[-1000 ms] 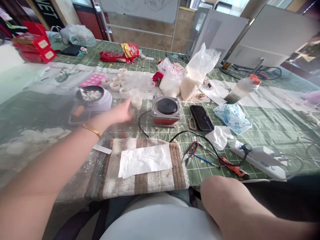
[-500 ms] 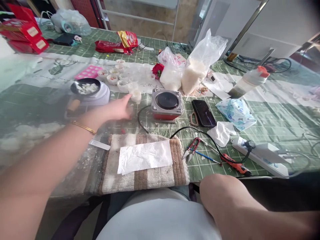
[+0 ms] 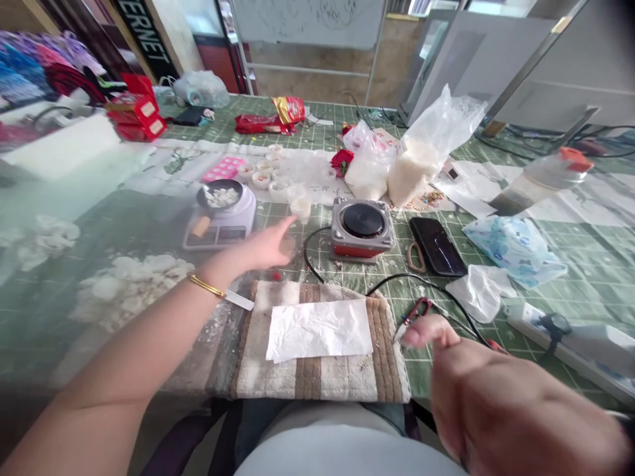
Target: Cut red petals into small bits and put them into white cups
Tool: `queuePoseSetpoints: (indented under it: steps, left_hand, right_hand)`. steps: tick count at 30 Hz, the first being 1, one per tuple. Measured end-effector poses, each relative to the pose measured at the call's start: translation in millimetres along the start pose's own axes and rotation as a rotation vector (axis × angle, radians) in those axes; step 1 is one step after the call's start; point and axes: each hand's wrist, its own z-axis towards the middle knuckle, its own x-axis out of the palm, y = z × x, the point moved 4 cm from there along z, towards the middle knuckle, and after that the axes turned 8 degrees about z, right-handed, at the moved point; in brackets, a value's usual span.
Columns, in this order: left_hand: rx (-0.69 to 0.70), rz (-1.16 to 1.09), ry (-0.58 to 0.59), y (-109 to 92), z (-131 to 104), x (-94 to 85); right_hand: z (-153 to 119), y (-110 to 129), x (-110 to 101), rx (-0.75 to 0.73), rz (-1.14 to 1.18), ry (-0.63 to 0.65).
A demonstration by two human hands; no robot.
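Observation:
My left hand [image 3: 272,246] reaches across the table, its index finger stretched out and the other fingers loosely bent. The fingertip is at the near side of a small clear cup [image 3: 300,207]; I cannot tell whether they touch. My right hand [image 3: 476,377] is at the lower right, blurred and curled, its fingertips pressed together beside red-handled snips [image 3: 419,308]. Whatever it may hold is hidden. Between my hands, a folded white paper [image 3: 320,329] lies on a striped towel [image 3: 310,383]. Beyond it stands a small hot plate [image 3: 363,221].
A scale [image 3: 238,221] carries a black pan [image 3: 225,195] with white pieces. Small cups [image 3: 262,177] stand behind it. White flakes [image 3: 131,287] are heaped at left. A phone [image 3: 436,246], power strip [image 3: 526,320] and bag of white granules [image 3: 411,168] are at right. A black cord crosses the table.
The view has shifted left and up. My right hand has come into view near the snips; before, only the bent arm showed. My left hand stays by the small cup.

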Motion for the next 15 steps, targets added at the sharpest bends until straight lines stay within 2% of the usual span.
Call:
queuePoseSetpoints:
  steps: [2, 4, 8, 12, 15]
  left_hand:
    - [0.004, 0.001, -0.007, 2, -5, 1.5]
    - [0.003, -0.001, 0.003, 5, -8, 3.1]
    - [0.025, -0.03, 0.019, 8, -18, 1.0]
    - [0.028, 0.013, -0.129, 8, -38, -16.4]
    - [0.084, 0.107, -0.049, 3, -52, -17.8]
  right_hand:
    - [22, -17, 3, -0.046, 0.051, 0.01]
    - [26, -39, 7, -0.037, -0.082, 0.058]
    - [2, -88, 0, 0.123, -0.331, 0.06]
    - [-17, -120, -8, 0.179, -0.502, 0.084]
    - [-19, -130, -6, 0.191, -0.529, 0.149]
